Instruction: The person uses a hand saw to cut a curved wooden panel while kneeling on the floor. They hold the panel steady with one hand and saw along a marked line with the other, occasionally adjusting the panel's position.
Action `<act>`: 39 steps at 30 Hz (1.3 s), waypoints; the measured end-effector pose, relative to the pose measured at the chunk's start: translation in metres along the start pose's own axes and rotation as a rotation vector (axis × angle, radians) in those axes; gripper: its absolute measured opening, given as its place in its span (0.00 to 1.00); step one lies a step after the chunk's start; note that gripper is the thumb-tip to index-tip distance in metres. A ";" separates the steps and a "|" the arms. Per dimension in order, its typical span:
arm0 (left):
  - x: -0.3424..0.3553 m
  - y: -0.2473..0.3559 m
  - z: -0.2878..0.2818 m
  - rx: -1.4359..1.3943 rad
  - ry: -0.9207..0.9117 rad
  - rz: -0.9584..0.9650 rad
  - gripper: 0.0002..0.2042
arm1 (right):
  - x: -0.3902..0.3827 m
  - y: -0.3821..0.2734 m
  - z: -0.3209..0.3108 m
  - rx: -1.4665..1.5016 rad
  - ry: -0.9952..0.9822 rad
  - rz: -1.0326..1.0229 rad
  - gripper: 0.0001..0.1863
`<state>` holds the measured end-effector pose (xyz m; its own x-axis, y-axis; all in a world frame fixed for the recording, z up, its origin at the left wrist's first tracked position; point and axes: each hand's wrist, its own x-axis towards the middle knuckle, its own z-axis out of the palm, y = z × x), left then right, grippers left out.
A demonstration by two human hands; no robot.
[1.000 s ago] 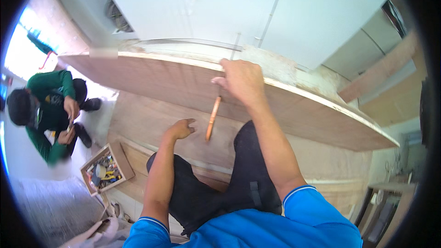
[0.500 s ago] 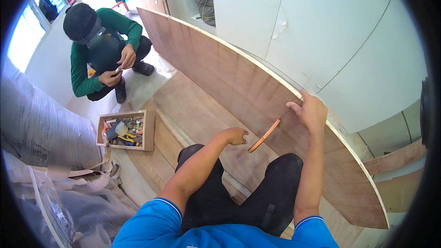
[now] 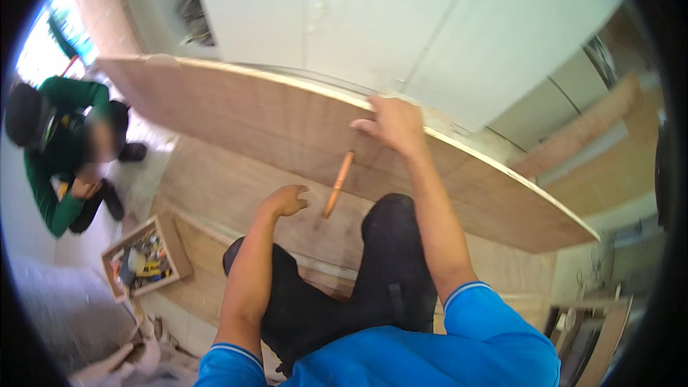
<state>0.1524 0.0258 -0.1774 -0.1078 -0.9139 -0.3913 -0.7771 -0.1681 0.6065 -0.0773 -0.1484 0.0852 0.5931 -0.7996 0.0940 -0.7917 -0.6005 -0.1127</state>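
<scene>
A large plywood panel stands on its long edge across the space before me, its upper edge pale and slightly curved. Over that upper edge my right hand is closed, with the thumb on the brown near face. A slender orange, handle-like stick slants just below and left of that hand, against the panel's face; how it is fixed I cannot tell. My left hand hovers left of the stick, apart from it, fingers loosely spread and nothing in them. Below lies a flat wooden board.
A wooden box of hand tools rests at the lower left. Beyond it a co-worker in a green top crouches, hands together. White cabinet panels rise behind the plywood. Wooden pieces stand at the lower right.
My view has swung to the right, so the co-worker and tool box sit farther left. My right hand still grips the panel's edge, and my left hand is still empty near the orange stick.
</scene>
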 end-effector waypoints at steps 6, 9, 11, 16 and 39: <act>0.001 0.017 -0.007 -0.152 -0.061 -0.090 0.34 | -0.005 0.006 0.001 0.013 0.011 -0.023 0.32; 0.007 -0.006 0.008 -0.135 -0.014 -0.022 0.34 | -0.005 0.009 -0.001 -0.016 0.057 -0.058 0.33; 0.012 -0.023 0.006 -0.140 0.005 -0.015 0.34 | -0.002 0.006 0.008 -0.011 0.090 -0.072 0.34; -0.001 0.006 -0.003 -0.121 -0.052 -0.066 0.32 | -0.008 0.008 0.005 -0.047 0.038 -0.011 0.36; -0.009 0.012 -0.013 -0.152 -0.058 -0.125 0.33 | 0.001 0.006 -0.007 0.074 -0.112 0.060 0.39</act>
<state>0.1519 0.0268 -0.1575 -0.0547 -0.8604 -0.5067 -0.6850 -0.3369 0.6460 -0.0822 -0.1527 0.0918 0.5608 -0.8276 -0.0253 -0.8158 -0.5471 -0.1874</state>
